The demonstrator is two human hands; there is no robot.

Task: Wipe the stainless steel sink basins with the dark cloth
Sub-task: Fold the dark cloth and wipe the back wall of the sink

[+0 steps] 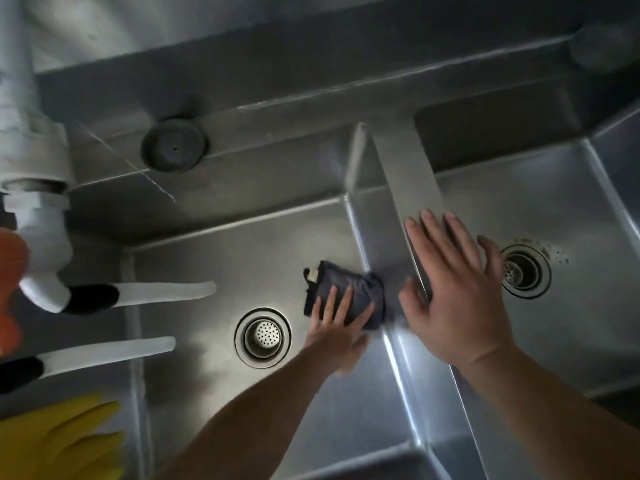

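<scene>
Two stainless steel basins lie below me, the left basin (214,258) and the right basin (540,202), split by a steel divider (405,161). The dark cloth (341,282), bunched up, lies on the left basin's floor against the divider wall. My left hand (337,327) presses flat on the cloth with fingers spread. My right hand (453,292) rests open on top of the divider, holding nothing. The left basin's drain (263,337) sits just left of my left hand.
The right basin has its own drain (524,271) with rust specks beside it. Two white spouts (162,292) reach over the left basin from a white pipe fitting (34,161). A round plug (175,145) sits on the back ledge. Yellow gloves (62,441) lie at lower left.
</scene>
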